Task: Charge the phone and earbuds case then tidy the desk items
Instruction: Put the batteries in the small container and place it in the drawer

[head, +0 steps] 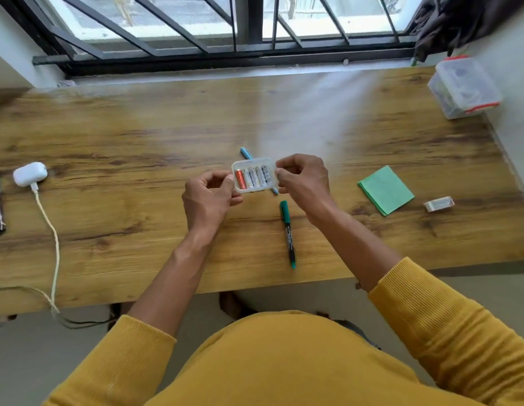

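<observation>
Both hands hold a clear battery box (254, 174) above the middle of the worktop (137, 136): the left hand (209, 197) pinches its left edge, the right hand (303, 183) its right edge. A blue pen (246, 154) lies under it, a green marker (287, 232) nearer. The white earbuds case (30, 173) sits far left, its cable (54, 244) plugged in. Green notes (386, 189) and an eraser (438, 203) lie to the right.

A battery case (254, 174) was held above the desk (137, 136), the left hand (209, 197) at its left end and the right hand (303, 183) at its right. A marker (287, 232) lay before it, a pen (246, 153) behind and beneath it. Left of it sat the earbuds case (30, 173), a cable (54, 238) plugged in; right of it lay a paper pad (386, 190), then an eraser (438, 203).
</observation>
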The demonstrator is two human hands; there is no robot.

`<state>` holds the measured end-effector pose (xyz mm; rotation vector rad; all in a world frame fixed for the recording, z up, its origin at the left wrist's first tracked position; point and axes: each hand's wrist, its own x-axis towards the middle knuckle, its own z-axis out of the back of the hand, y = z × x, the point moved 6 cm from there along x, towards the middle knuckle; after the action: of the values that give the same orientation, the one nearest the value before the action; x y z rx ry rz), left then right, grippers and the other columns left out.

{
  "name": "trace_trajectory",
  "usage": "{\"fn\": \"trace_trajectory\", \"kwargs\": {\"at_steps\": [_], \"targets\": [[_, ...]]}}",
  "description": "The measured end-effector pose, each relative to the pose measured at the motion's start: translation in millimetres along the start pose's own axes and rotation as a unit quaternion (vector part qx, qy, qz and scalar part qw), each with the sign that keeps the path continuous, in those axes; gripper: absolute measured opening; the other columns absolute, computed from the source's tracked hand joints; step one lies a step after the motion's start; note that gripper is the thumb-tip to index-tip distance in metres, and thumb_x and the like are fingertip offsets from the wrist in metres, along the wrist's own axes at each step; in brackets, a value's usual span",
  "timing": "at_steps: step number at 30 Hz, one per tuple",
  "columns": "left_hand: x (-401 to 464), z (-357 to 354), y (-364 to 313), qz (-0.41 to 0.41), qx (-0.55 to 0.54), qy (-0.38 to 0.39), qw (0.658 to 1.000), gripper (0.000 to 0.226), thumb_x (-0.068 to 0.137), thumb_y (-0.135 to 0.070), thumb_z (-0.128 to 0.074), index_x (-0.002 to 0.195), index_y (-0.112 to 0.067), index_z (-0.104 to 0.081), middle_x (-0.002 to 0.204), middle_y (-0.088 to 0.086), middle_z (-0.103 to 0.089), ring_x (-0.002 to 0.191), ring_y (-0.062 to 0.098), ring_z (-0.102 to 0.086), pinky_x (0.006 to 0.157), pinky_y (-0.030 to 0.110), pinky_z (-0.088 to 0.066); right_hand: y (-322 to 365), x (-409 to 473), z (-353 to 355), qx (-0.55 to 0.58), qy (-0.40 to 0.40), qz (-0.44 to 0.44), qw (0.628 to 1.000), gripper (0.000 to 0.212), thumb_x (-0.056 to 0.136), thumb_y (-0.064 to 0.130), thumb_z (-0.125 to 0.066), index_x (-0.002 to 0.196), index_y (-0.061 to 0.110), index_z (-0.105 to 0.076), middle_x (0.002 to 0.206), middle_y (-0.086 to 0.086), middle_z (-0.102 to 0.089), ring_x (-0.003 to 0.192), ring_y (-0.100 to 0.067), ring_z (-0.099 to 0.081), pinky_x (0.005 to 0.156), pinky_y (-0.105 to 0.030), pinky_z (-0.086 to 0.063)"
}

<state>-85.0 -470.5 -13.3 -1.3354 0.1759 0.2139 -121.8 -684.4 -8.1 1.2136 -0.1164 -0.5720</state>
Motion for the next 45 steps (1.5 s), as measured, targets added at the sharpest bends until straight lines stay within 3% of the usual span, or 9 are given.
{"fn": "trace_trajectory", "kwargs": {"at_steps": [10, 16, 22, 27, 33, 37, 40, 43, 45], "targets": [[-114.7, -103.8, 7.9, 0.006, -0.033, 0.000, 0.999, 0.012, 0.101, -0.016, -0.072, 0.108, -0.008, -0.076, 0.088, 0.009, -0.079, 0.074, 0.022, -0.079, 0.071, 0.034, -0.066, -62.9, -45.3, 131.0, 0.021, -0.001, 0.005, 1.000, 0.006, 0.095, 0.013, -0.072, 0.094, 0.017, -0.076, 0.085, 0.001, -0.076, 0.079, -0.013, -0.074, 0.065, -0.029, -0.064], [-170.3, -156.4, 22.8, 0.008, 0.003, 0.020, 1.000, 0.014, 0.101, -0.016, -0.071, 0.113, -0.009, -0.074, 0.101, 0.007, -0.078, 0.078, 0.017, -0.080, 0.071, 0.032, -0.066, -108.7, -62.7, 187.5, -0.018, 0.017, 0.001, 1.000, 0.005, 0.095, 0.012, -0.073, 0.099, 0.013, -0.075, 0.090, -0.001, -0.076, 0.081, -0.018, -0.076, 0.071, -0.041, -0.067], [-189.4, -181.6, 31.5, 0.026, 0.045, 0.030, 0.998, 0.011, 0.101, -0.016, -0.071, 0.111, -0.020, -0.074, 0.106, 0.002, -0.077, 0.079, 0.013, -0.080, 0.076, 0.034, -0.067, -139.5, -67.8, 207.8, -0.044, 0.018, -0.007, 0.999, 0.010, 0.090, 0.012, -0.073, 0.094, 0.019, -0.078, 0.091, 0.003, -0.077, 0.089, -0.015, -0.076, 0.081, -0.048, -0.065], [-183.6, -191.4, 38.5, 0.050, 0.063, 0.026, 0.996, 0.018, 0.101, -0.014, -0.071, 0.117, -0.016, -0.077, 0.107, 0.001, -0.078, 0.078, 0.010, -0.079, 0.080, 0.035, -0.067, -146.2, -62.9, 211.0, -0.050, 0.017, -0.014, 0.998, 0.015, 0.086, 0.016, -0.069, 0.095, 0.021, -0.080, 0.089, 0.007, -0.078, 0.086, -0.013, -0.075, 0.083, -0.048, -0.064], [-194.4, -191.3, 61.4, 0.119, -0.026, -0.005, 0.993, 0.016, 0.104, -0.010, -0.066, 0.115, -0.014, -0.077, 0.103, 0.005, -0.079, 0.088, 0.016, -0.079, 0.081, 0.033, -0.066, -149.0, -71.6, 214.7, -0.045, 0.009, -0.002, 0.999, 0.016, 0.094, 0.014, -0.069, 0.109, 0.019, -0.075, 0.102, 0.006, -0.073, 0.095, -0.012, -0.072, 0.086, -0.045, -0.064], [-232.8, -192.1, 84.2, 0.206, -0.156, -0.033, 0.965, 0.017, 0.105, -0.001, -0.058, 0.112, -0.006, -0.073, 0.098, 0.012, -0.075, 0.084, 0.018, -0.073, 0.078, 0.031, -0.065, -155.5, -102.6, 226.0, -0.020, -0.023, -0.006, 1.000, 0.022, 0.098, 0.014, -0.068, 0.120, 0.018, -0.068, 0.110, 0.004, -0.068, 0.098, -0.007, -0.066, 0.087, -0.029, -0.060], [-266.3, -203.0, 108.3, 0.284, -0.196, -0.023, 0.938, 0.018, 0.106, -0.002, -0.056, 0.115, -0.005, -0.072, 0.097, 0.012, -0.076, 0.086, 0.020, -0.075, 0.081, 0.033, -0.065, -168.6, -133.2, 230.8, 0.037, -0.022, -0.009, 0.999, 0.026, 0.099, 0.016, -0.067, 0.124, 0.022, -0.062, 0.106, 0.002, -0.066, 0.093, -0.014, -0.067, 0.077, -0.029, -0.061], [-293.2, -220.6, 138.2, 0.415, -0.291, -0.013, 0.862, 0.022, 0.106, -0.006, -0.054, 0.121, -0.003, -0.070, 0.106, 0.016, -0.076, 0.102, 0.027, -0.075, 0.086, 0.038, -0.063, -193.9, -160.0, 231.0, 0.070, -0.009, -0.027, 0.997, 0.021, 0.100, 0.015, -0.065, 0.120, 0.021, -0.063, 0.099, -0.003, -0.068, 0.088, -0.021, -0.070, 0.071, -0.033, -0.062], [-301.2, -230.9, 154.4, 0.468, -0.342, -0.008, 0.815, 0.028, 0.106, -0.011, -0.051, 0.125, 0.000, -0.068, 0.115, 0.020, -0.074, 0.115, 0.034, -0.070, 0.094, 0.043, -0.059, -217.8, -168.5, 230.4, 0.103, -0.007, -0.092, 0.990, 0.012, 0.101, 0.011, -0.064, 0.110, 0.016, -0.068, 0.094, -0.007, -0.072, 0.081, -0.020, -0.072, 0.065, -0.031, -0.060]]}}
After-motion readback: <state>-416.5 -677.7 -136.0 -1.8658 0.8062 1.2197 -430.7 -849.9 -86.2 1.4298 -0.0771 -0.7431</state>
